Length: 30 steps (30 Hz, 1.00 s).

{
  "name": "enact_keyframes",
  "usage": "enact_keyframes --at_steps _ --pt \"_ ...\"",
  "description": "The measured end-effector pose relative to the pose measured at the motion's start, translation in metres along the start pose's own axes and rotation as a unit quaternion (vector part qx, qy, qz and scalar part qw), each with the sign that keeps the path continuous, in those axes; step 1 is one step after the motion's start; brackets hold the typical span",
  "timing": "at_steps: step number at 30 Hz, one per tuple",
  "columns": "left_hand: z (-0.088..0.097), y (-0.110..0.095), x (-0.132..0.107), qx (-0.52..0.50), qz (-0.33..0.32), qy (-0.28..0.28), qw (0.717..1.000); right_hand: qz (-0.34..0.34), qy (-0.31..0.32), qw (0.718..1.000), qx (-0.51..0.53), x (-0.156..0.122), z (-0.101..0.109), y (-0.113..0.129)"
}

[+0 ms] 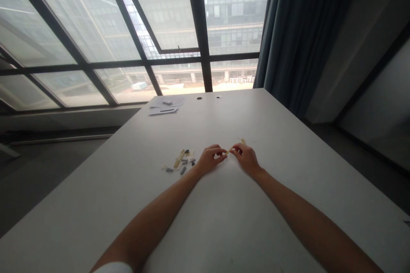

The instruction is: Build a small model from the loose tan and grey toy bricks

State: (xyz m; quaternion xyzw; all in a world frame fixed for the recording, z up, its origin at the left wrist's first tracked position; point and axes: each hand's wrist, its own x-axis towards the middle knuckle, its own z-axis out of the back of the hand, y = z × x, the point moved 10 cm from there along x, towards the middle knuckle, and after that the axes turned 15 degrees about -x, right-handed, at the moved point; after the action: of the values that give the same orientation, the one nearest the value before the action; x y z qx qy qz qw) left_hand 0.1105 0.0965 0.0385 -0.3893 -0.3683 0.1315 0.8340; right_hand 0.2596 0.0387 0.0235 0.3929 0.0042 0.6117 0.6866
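Out over the white tabletop, my left hand and my right hand meet fingertip to fingertip. Between them they pinch a small tan building-block piece, largely covered by the fingers. Just beyond my right hand another tan piece shows, partly behind the knuckles. Left of my left hand lies a loose group of small building-block pieces: a long tan piece, grey pieces, a black piece and several pale ones. Exact shapes are too small to make out.
The white table reaches to a large window with dark frames. Sheets of paper with a dark strip on them lie at the far left corner. Two small round fittings sit near the far edge. A dark blue curtain hangs at the right.
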Motion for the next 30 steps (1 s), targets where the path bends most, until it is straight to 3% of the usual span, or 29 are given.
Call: enact_keyframes --at_steps 20,30 --pt "0.005 0.002 0.0 0.021 0.0 -0.027 0.999 0.011 -0.005 1.0 0.004 0.0 0.001 0.003" --pt "0.015 0.007 0.0 0.063 -0.001 -0.077 0.995 0.032 0.036 0.999 0.001 0.0 -0.009 0.007"
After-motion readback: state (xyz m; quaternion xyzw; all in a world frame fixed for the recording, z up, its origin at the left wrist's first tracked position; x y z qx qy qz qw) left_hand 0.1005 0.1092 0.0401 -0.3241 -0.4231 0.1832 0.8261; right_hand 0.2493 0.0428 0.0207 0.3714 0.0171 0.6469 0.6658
